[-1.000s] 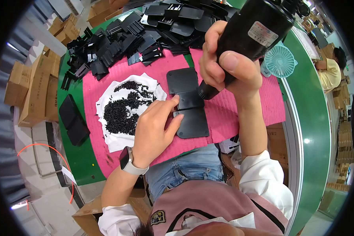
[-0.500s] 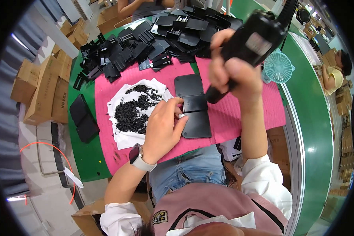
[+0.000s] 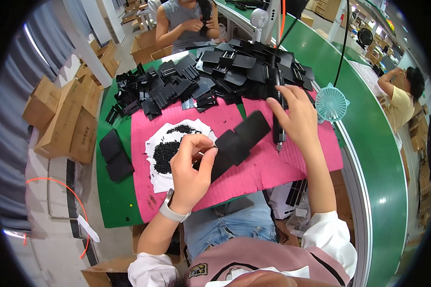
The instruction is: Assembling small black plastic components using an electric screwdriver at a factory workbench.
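Black hinged plate point(image 3: 237, 142) held over the pink mat point(image 3: 268, 167).
Left hand point(image 3: 189, 170) is pinched shut on the plate's lower end; right hand point(image 3: 299, 117) is closed around an electric screwdriver point(image 3: 277, 112), tip down just beside the plate.

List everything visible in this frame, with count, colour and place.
pink mat: one, pink, on the bench before the person.
white sheet: one, white, on the mat's left.
small screws: a heap, black, on the white sheet.
hinged plate: one, black, mid-mat, held up.
plastic parts: a large pile, black, at the bench's far side.
flat pads: two, black, left of the mat.
small fan: one, teal, right of the mat.
cardboard boxes: several, brown, floor at left.
electric screwdriver: one, black, upright in the right hand.
left hand: fingers pinching the plate.
right hand: around the screwdriver.
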`<state>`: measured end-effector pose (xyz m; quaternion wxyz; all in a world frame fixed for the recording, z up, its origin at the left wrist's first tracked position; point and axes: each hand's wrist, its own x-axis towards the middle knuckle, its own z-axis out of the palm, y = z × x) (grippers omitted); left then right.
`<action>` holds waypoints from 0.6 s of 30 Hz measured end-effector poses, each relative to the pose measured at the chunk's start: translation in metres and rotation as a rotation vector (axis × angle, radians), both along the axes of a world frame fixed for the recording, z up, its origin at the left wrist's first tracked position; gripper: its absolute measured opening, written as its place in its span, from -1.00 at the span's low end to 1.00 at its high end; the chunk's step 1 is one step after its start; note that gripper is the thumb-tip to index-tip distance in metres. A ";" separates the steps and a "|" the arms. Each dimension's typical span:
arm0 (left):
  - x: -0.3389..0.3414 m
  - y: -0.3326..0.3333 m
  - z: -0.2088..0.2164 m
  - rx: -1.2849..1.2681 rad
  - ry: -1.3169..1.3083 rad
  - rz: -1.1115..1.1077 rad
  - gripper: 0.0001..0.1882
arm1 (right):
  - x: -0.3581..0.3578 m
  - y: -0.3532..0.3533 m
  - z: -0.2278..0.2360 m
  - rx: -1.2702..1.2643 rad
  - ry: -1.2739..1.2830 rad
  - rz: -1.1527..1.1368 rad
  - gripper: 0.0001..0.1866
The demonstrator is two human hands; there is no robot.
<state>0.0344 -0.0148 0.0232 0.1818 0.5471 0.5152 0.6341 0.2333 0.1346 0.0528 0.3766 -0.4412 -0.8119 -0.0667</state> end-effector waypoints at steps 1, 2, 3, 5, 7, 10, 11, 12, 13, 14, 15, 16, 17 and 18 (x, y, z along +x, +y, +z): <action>-0.002 -0.003 0.004 0.008 0.040 -0.035 -0.85 | -0.007 -0.011 0.014 0.004 0.060 0.166 -0.58; -0.003 -0.007 0.007 0.012 0.081 -0.064 -0.84 | -0.011 -0.020 0.025 -0.036 0.058 0.421 -0.55; -0.003 -0.010 0.009 0.046 0.103 -0.070 -0.81 | -0.018 -0.027 0.031 -0.178 0.060 0.693 -0.52; -0.009 -0.014 0.017 0.144 0.286 -0.074 -0.79 | -0.031 -0.043 0.036 -0.474 -0.231 0.917 -0.49; -0.021 -0.025 0.017 0.203 0.473 -0.117 -0.63 | -0.040 -0.053 0.038 -0.557 -0.477 0.984 -0.49; -0.029 -0.031 0.006 0.278 0.101 0.211 -0.42 | -0.058 -0.064 0.028 -0.550 -0.176 0.980 -0.55; -0.040 -0.035 0.003 0.210 0.093 0.335 -0.27 | -0.066 -0.069 0.027 -0.565 -0.045 0.992 -0.55; -0.047 -0.034 -0.004 0.211 0.023 0.328 -0.30 | -0.074 -0.075 0.023 -0.588 0.084 1.004 -0.54; -0.040 -0.037 -0.007 0.166 -0.231 0.115 -0.31 | -0.082 -0.079 0.008 -0.676 0.212 0.995 -0.55; -0.038 -0.042 -0.022 0.034 -0.291 -0.056 -0.45 | -0.088 -0.086 0.004 -0.729 0.242 0.978 -0.55; -0.030 -0.044 -0.017 0.013 -0.293 -0.088 -0.61 | -0.094 -0.091 0.000 -0.638 0.209 0.990 -0.57; -0.015 -0.040 -0.011 0.087 -0.486 -0.055 -0.74 | -0.098 -0.095 -0.002 -0.596 0.310 0.994 -0.61; -0.017 -0.048 -0.010 0.057 -0.532 -0.073 -0.75 | -0.089 -0.092 0.009 -0.683 0.197 0.983 -0.68; -0.021 -0.054 -0.009 0.027 -0.580 -0.118 -0.76 | -0.082 -0.086 0.000 -0.778 0.326 1.031 -0.70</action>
